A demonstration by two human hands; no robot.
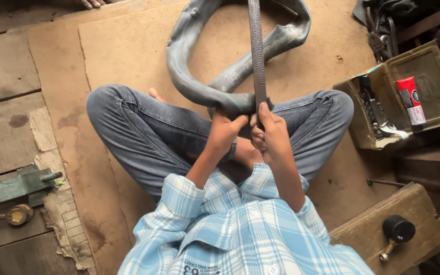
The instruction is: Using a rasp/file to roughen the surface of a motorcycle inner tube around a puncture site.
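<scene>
Floor setup: big sheet of brown cardboard (128, 56) laid over worn wooden planks (6, 76), planks showing along the cardboard's left edge w/ torn paper scraps at its lower-left edge. Person sits cross-legged mid-sheet, grey jeans, blue-white plaid shirt.

Past the cardboard's right edge: open olive metal box (423, 97) w/ tools inside and a red-white tube (411, 100) leaning on its divider. Near the lower-right corner, a wooden block (383, 224) w/ a black-knobbed tool (396, 231) lying on it. Off the left edge, a green metal bracket (11, 186) & a small brass piece (19, 214). Top-right corner: heap of dark tools, too murky to tell apart.

Grey rubber inner tube (189, 66) loops across the cardboard's top-centre, its near bend draped on the lap.

Hands: both forearms angled fwd and up, meeting over the lap. Left hand (225, 130) is curled tight, fingers pinching the tube's near bend. Right hand (271, 135) is fisted round the lower end of a long flat metal file (256, 56), thumb up along it; file runs straight away from the body toward the top edge, lying across the tube just beside the left hand.
</scene>
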